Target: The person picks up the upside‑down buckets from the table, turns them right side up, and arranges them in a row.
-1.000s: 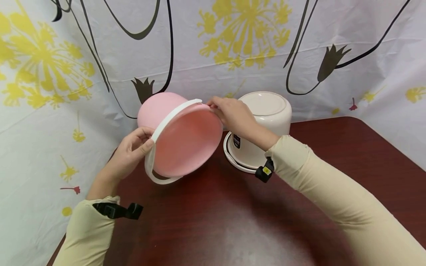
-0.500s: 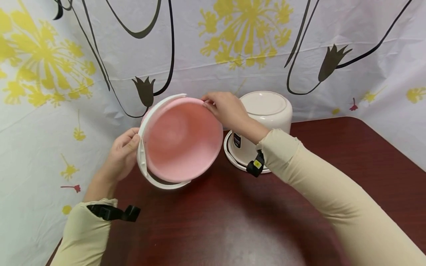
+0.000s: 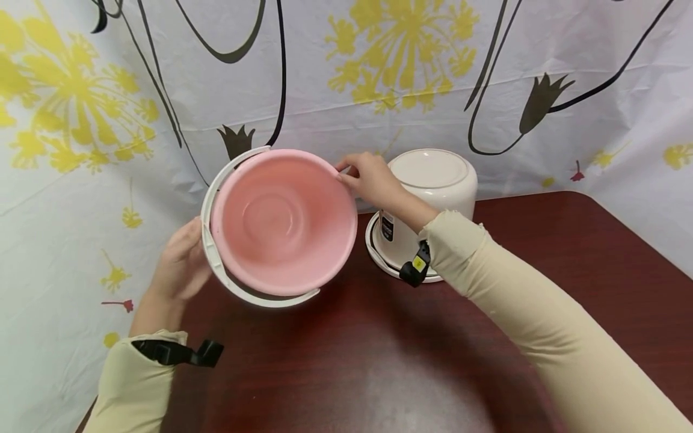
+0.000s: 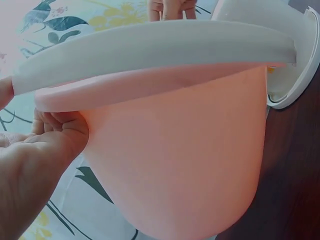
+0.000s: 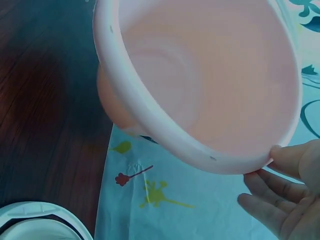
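At the far left, the left hand (image 3: 181,264) is gripping the pail (image 3: 284,222) by its rim. From the head, its fingers are disappearing behind the handle (image 3: 214,258), but the left wrist view is giving them away: they are curling beneath the rim, while a thumb tip is meeting the edge of the handle. That view is also showing the smooth outer wall narrowing toward a rounded bottom, which the head view is hiding.

The pail is being held up over the back left of the table (image 3: 352,349), in front of the flowered cloth (image 3: 308,54), tipping so that its mouth is facing the head camera. Whether its bottom is touching anything, I can't tell. It is looking plain pale pink, ringed on its inner floor, with the white handle lying round its left side and leaving a narrow gap below. The right wrist view is picking out small dark marks (image 5: 213,158) on the rim.

Farther right, the right hand (image 3: 373,180) is pinching the rim's upper right, thumb on the mouth side, fingers outside. Just beyond, the cream tub (image 3: 446,195) is standing upside down on the table; only the head view is showing its dark label (image 3: 387,227).
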Action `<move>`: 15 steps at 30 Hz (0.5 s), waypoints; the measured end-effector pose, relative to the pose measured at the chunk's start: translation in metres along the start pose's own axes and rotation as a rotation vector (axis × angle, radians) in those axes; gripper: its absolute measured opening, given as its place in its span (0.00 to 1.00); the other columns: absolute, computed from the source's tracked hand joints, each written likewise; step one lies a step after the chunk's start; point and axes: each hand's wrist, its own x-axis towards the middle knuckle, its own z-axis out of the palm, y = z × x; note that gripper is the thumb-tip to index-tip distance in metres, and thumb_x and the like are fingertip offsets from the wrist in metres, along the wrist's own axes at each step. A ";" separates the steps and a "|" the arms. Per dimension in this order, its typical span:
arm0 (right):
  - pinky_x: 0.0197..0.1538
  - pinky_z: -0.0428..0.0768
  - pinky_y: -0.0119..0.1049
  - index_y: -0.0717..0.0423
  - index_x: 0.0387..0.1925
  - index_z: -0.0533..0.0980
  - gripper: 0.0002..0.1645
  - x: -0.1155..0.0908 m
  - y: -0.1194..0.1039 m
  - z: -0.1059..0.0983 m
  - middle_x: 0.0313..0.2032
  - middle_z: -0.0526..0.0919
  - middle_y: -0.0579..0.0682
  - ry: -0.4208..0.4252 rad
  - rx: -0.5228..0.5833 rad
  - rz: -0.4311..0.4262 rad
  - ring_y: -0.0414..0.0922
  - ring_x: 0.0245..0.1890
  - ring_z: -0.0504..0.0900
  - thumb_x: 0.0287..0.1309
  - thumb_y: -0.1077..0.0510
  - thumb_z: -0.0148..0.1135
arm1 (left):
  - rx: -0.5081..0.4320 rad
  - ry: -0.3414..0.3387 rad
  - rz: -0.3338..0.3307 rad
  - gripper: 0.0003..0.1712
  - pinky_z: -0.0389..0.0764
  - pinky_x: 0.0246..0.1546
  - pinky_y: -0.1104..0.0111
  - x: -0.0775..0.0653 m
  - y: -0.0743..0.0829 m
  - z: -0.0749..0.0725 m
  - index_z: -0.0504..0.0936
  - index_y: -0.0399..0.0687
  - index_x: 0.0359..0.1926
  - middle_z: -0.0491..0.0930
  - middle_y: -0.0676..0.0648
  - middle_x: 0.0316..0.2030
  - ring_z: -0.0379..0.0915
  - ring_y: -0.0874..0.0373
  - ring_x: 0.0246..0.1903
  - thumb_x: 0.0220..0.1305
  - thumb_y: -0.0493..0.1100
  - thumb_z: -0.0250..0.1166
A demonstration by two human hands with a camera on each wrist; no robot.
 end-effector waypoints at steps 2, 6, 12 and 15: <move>0.38 0.75 0.37 0.58 0.48 0.77 0.15 -0.001 0.001 0.001 0.31 0.83 0.55 -0.018 0.018 0.016 0.46 0.32 0.81 0.60 0.57 0.58 | -0.032 0.030 -0.007 0.26 0.73 0.46 0.65 -0.002 0.001 -0.001 0.73 0.29 0.49 0.76 0.40 0.43 0.72 0.52 0.43 0.73 0.38 0.29; 0.35 0.75 0.35 0.59 0.50 0.75 0.17 -0.004 0.005 0.004 0.30 0.83 0.55 -0.065 0.065 0.050 0.45 0.29 0.81 0.60 0.57 0.57 | -0.142 0.109 -0.014 0.29 0.72 0.48 0.63 -0.005 0.000 -0.003 0.72 0.28 0.50 0.74 0.38 0.45 0.71 0.50 0.45 0.73 0.40 0.26; 0.28 0.80 0.33 0.67 0.54 0.71 0.20 -0.008 0.009 0.007 0.28 0.82 0.62 -0.150 0.309 0.084 0.41 0.20 0.80 0.60 0.65 0.54 | -0.342 0.219 -0.009 0.25 0.64 0.56 0.61 -0.007 -0.003 -0.006 0.66 0.35 0.59 0.68 0.40 0.54 0.64 0.50 0.55 0.73 0.44 0.31; 0.28 0.80 0.34 0.68 0.55 0.70 0.21 -0.007 0.009 0.007 0.28 0.82 0.63 -0.136 0.351 0.101 0.43 0.21 0.80 0.59 0.66 0.55 | -0.420 0.259 -0.006 0.24 0.64 0.57 0.61 -0.006 -0.005 -0.008 0.65 0.36 0.60 0.68 0.40 0.55 0.64 0.50 0.56 0.73 0.44 0.34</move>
